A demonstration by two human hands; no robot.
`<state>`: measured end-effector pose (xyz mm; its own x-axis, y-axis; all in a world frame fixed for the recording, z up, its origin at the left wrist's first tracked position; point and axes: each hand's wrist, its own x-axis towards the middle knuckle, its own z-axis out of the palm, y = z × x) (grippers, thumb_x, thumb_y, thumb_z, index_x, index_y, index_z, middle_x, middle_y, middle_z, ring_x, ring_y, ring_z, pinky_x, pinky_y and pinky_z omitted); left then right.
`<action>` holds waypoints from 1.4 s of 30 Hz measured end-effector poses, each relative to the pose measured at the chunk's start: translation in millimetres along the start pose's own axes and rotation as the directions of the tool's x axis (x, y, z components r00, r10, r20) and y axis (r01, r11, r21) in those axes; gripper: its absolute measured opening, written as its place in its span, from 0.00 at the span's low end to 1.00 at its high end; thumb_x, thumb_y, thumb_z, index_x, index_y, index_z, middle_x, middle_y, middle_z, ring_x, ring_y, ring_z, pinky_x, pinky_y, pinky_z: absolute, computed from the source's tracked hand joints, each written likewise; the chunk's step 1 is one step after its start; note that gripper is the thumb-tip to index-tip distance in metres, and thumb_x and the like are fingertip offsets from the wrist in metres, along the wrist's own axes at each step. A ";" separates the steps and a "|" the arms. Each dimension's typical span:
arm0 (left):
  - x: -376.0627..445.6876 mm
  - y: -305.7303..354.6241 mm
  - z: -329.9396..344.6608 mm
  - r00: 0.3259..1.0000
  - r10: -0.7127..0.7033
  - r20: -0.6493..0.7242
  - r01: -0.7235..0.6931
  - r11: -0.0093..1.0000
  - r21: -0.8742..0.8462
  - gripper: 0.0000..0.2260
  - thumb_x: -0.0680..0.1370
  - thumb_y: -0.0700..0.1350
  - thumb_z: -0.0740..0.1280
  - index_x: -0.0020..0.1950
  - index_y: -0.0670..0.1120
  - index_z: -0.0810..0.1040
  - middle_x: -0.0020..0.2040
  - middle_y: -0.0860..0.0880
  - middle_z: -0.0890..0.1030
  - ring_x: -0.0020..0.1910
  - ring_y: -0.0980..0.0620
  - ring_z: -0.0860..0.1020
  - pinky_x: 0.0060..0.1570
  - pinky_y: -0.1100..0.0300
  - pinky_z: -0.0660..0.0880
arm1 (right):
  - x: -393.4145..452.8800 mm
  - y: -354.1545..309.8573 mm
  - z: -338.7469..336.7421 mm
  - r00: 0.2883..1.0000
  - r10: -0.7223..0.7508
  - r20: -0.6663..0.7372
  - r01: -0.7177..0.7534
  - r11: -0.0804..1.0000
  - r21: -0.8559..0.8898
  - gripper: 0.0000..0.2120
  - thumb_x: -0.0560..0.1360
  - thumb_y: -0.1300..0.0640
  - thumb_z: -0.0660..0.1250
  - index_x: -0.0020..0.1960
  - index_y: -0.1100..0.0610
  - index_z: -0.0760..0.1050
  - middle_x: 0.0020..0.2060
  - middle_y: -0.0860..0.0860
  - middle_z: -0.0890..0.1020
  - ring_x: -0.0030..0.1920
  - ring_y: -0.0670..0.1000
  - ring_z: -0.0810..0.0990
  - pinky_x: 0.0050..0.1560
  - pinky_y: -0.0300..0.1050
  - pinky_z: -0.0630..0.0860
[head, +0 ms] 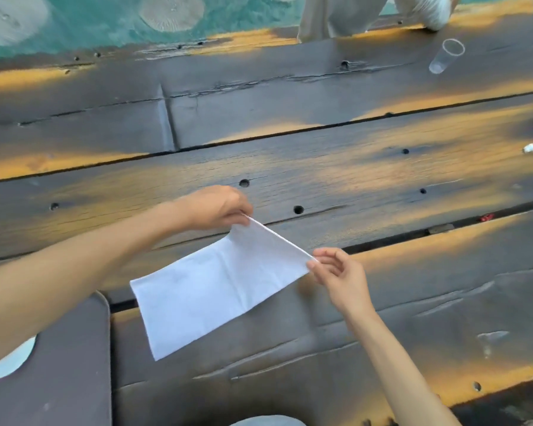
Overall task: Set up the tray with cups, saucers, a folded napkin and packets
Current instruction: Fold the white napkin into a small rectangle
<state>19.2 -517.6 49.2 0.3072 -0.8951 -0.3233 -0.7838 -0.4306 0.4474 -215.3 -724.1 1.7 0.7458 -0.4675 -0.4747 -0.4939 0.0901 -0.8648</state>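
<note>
**Head view: white napkin held taut over a plank table**

Head camera looked down on a dark wooden table point(336, 167) of weathered planks, streaked with orange patches and dotted with small round holes. A white napkin point(216, 287) sat near the middle of the frame, held by two of its corners. The left hand point(219, 207) pinched the far corner between thumb and fingertips, fingers curled over the edge. The right hand point(336, 272) pinched the neighbouring corner, thumb and forefinger closed on the paper with the other fingers loosely bent. Between the two hands the napkin's upper edge ran straight and tight. From that edge the sheet sloped toward the person, its lower part apparently lying on the planks. A faint vertical crease crossed the sheet near its middle.

At the lower left lay a dark tray point(74, 364) with a rounded corner, just beside the napkin's near corner; whether they touched could not be told. A pale round shape point(13, 361) showed at the tray's left, partly hidden under the left forearm.

Far off at the upper right, a clear plastic cup point(446, 55) stood on the table, well apart from both hands. Beyond it, at the table's far edge, another person's light trousers point(330, 16) were visible. A small white scrap point(529, 147) lay near the right edge.
</note>
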 end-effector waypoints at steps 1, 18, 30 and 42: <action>-16.7 0.9 -7.1 0.997 -0.021 -0.081 0.016 0.999 -0.050 0.10 0.81 0.50 0.66 0.54 0.45 0.83 0.49 0.49 0.84 0.51 0.47 0.79 0.51 0.53 0.75 | 1.0 -13.2 1.2 0.999 -0.047 0.022 0.047 0.999 -0.023 0.08 0.75 0.66 0.74 0.48 0.54 0.82 0.40 0.50 0.85 0.39 0.42 0.83 0.41 0.39 0.82; -213.0 2.2 -104.2 0.516 -0.387 -0.764 0.268 0.920 -0.285 0.04 0.74 0.43 0.76 0.46 0.42 0.88 0.37 0.46 0.87 0.31 0.59 0.78 0.37 0.68 0.73 | -2.7 -212.7 121.6 0.760 -0.580 0.293 0.627 0.772 -0.098 0.08 0.79 0.62 0.71 0.52 0.50 0.84 0.45 0.46 0.88 0.42 0.45 0.89 0.33 0.40 0.83; -265.7 9.4 -122.8 0.295 -0.280 -0.914 0.322 0.929 -0.181 0.06 0.76 0.37 0.72 0.51 0.41 0.87 0.46 0.45 0.87 0.42 0.49 0.85 0.46 0.58 0.81 | -19.2 -279.2 167.9 0.589 -0.773 0.233 0.804 0.589 -0.078 0.09 0.77 0.62 0.71 0.52 0.49 0.83 0.47 0.47 0.87 0.45 0.45 0.87 0.35 0.47 0.86; -289.7 72.0 76.4 0.488 -0.415 -0.768 0.231 0.910 -0.345 0.11 0.73 0.30 0.72 0.49 0.44 0.87 0.42 0.52 0.85 0.39 0.56 0.82 0.41 0.71 0.75 | -74.8 -75.2 107.4 0.598 -0.667 0.445 0.796 0.561 -0.228 0.15 0.76 0.64 0.72 0.50 0.43 0.81 0.48 0.38 0.85 0.48 0.45 0.85 0.34 0.36 0.78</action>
<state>-167.4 -280.5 111.4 0.8895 -0.3474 0.2967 -0.4561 -0.6388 0.6195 -185.9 -601.4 84.7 0.9741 0.0518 0.2200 0.2142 -0.5219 -0.8257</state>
